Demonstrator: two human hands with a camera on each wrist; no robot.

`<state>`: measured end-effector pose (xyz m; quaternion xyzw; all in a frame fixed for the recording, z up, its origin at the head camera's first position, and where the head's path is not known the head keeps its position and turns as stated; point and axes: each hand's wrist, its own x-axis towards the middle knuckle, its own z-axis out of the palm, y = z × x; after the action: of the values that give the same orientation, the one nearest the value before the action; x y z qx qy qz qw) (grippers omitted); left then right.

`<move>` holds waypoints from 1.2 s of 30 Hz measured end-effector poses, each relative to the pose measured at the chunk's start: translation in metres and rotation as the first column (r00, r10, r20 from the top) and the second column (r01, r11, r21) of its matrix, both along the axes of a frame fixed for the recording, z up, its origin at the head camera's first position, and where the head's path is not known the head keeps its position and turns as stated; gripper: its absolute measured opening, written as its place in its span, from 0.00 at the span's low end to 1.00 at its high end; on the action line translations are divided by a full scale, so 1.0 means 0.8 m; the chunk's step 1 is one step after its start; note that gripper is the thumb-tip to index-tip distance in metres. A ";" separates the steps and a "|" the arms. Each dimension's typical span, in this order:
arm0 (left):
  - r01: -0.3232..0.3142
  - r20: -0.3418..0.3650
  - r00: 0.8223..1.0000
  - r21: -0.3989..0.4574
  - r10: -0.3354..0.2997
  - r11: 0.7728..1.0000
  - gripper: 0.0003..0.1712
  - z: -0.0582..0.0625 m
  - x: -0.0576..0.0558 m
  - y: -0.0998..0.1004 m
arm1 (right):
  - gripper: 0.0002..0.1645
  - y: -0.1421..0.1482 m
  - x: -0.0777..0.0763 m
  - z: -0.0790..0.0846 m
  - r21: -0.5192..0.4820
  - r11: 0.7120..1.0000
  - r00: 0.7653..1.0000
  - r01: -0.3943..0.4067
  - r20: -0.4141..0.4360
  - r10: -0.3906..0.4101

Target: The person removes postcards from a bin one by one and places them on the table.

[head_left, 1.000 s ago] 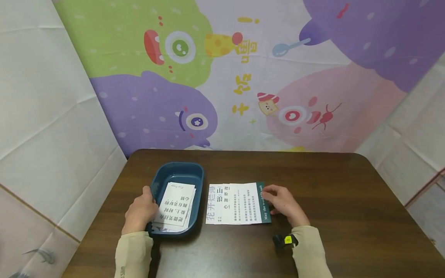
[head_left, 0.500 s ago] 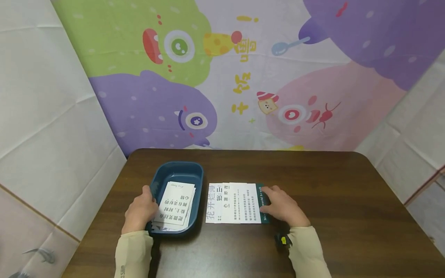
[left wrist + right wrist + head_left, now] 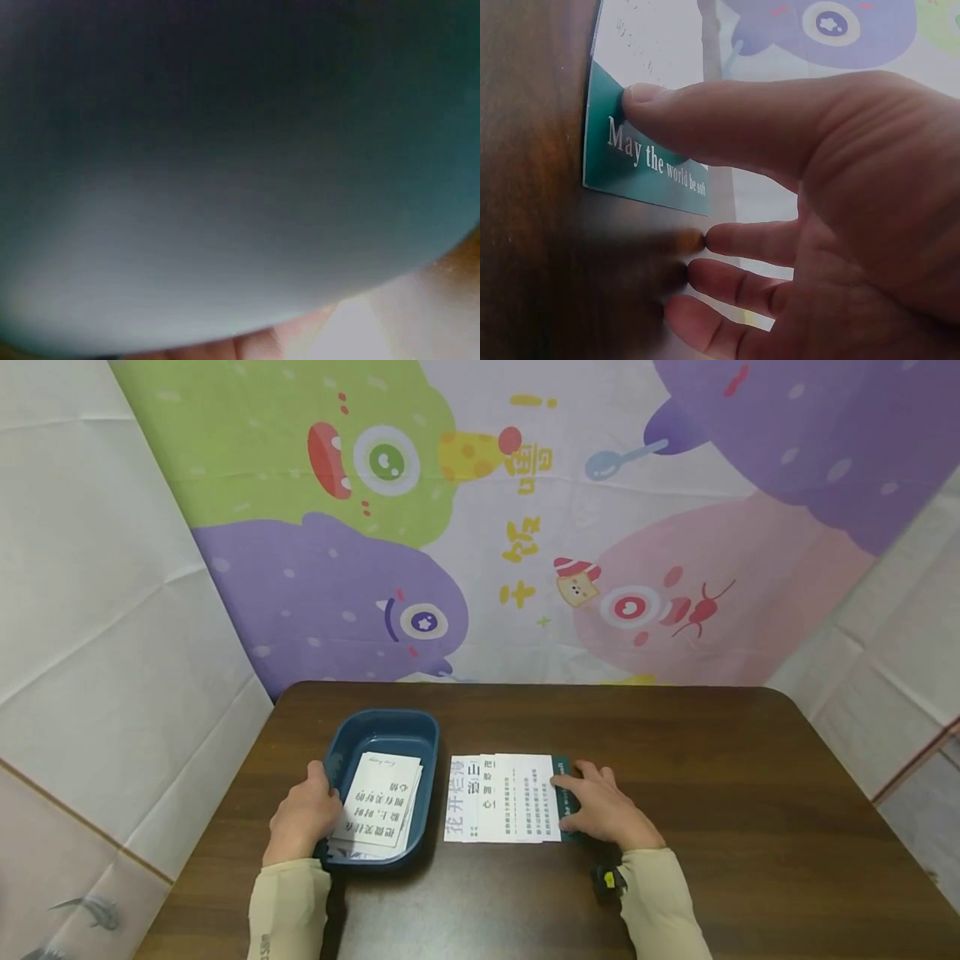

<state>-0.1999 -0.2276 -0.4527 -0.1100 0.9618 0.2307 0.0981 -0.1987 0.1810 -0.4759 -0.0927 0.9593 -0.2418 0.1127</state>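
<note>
In the head view a blue plastic tray (image 3: 393, 739) stands at left, with several white printed cards (image 3: 378, 797) stacked in it. My left hand (image 3: 303, 814) holds the tray by its left side; its fingers (image 3: 259, 343) show below the blurred tray wall in the left wrist view. Right of the tray lies an overlapping row of printed cards (image 3: 517, 797), ending in a dark green edge (image 3: 645, 176). My right hand (image 3: 611, 810) rests at that green end, thumb and forefinger spread, their tips on the cards. The other fingers (image 3: 735, 289) reach down beside the cards.
The brown wooden table (image 3: 720, 760) has rounded far corners. A cartoon-printed cloth (image 3: 525, 552) hangs behind it, and white panels (image 3: 135, 610) flank both sides. A small black device with a yellow label (image 3: 609, 880) is at my right wrist.
My right hand has moved slightly left over the green end of the row, its thumb and forefinger now spread wider. The left hand and tray keep their place.
</note>
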 end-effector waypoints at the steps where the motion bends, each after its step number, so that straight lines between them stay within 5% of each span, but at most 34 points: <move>1: -0.001 0.001 1.000 0.001 0.001 1.000 0.28 0.000 0.000 0.000 | 0.38 0.000 0.000 0.000 -0.003 1.000 1.000 0.000 0.000 0.000; 15: -0.009 0.016 1.000 0.005 0.008 1.000 0.30 0.002 0.000 0.001 | 0.37 -0.004 -0.001 -0.001 0.001 0.999 0.998 -0.051 -0.031 0.051; 36: -0.017 0.014 1.000 0.017 0.017 1.000 0.29 -0.001 0.000 0.000 | 0.43 -0.005 0.000 -0.001 -0.032 0.999 1.000 -0.013 -0.006 0.013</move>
<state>-0.2001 -0.2276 -0.4532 -0.1188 0.9582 0.2389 0.1035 -0.1991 0.1768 -0.4764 -0.1014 0.9551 -0.2560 0.1099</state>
